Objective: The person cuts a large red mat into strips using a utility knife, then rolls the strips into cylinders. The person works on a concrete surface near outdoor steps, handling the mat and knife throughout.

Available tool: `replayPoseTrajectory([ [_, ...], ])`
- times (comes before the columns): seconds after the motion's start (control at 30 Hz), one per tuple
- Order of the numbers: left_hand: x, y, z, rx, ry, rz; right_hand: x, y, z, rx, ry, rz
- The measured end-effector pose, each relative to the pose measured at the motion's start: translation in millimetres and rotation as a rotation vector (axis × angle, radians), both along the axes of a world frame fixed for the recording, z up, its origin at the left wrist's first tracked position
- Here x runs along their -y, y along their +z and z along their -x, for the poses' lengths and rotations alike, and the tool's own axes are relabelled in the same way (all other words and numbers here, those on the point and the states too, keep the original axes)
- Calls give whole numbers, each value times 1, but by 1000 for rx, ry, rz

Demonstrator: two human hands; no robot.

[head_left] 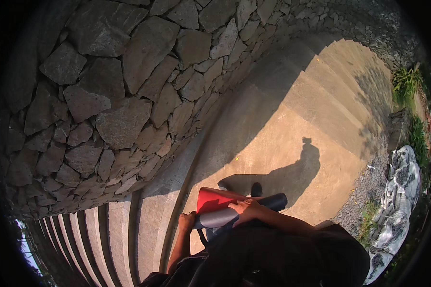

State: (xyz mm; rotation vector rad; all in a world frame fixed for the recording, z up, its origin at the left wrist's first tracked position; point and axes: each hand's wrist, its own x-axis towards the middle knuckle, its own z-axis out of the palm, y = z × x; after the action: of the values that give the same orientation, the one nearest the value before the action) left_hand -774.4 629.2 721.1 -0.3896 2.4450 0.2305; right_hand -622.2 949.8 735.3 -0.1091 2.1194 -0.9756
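Note:
A partly rolled mat (215, 218), dark grey-blue on one face and red on the other, lies across the front of my body. Its red face (209, 200) shows as a loose flap on the far side. My left hand (187, 220) is closed around the left end of the roll. Over the middle rests my right hand (244, 209), its fingers curved over the mat and holding it. The roll's right end (278, 201) sticks out past my right forearm. Part of the mat's underside is hidden by my hands and dark clothing.
A rough stone wall (124, 119) rises on the left. Steps (115, 239) lie at lower left, with more wide steps (335, 91) at the far right. My shadow falls on the sunlit paving (273, 143). Gravel (364, 191), plants and a whitish rock-like mass (397, 205) line the right.

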Motion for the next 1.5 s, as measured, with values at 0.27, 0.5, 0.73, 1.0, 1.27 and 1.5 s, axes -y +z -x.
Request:
replayPoseTrajectory([
  [0.27, -225, -33, 119, 16, 309, -814, -212, -69, 64, 409, -389, 100],
  [0.5, -518, 52, 176, 1085, 117, -1409, -372, 55, 120, 395, -997, 895],
  [0.73, -766, 105, 213, 1065, 119, -1509, -443, 176, 150, -191, -1656, 859],
  [1.0, -1013, 107, 214, 499, -217, -1225, -603, 134, 166, -300, -1585, -236],
  [1.27, -1184, 142, 221, 1127, -1, -1238, -839, 108, 132, -236, -1830, 1055],
  [1.5, -1344, 28, 232, 1697, -105, -1644, -932, 145, 177, -391, -1979, 723],
])
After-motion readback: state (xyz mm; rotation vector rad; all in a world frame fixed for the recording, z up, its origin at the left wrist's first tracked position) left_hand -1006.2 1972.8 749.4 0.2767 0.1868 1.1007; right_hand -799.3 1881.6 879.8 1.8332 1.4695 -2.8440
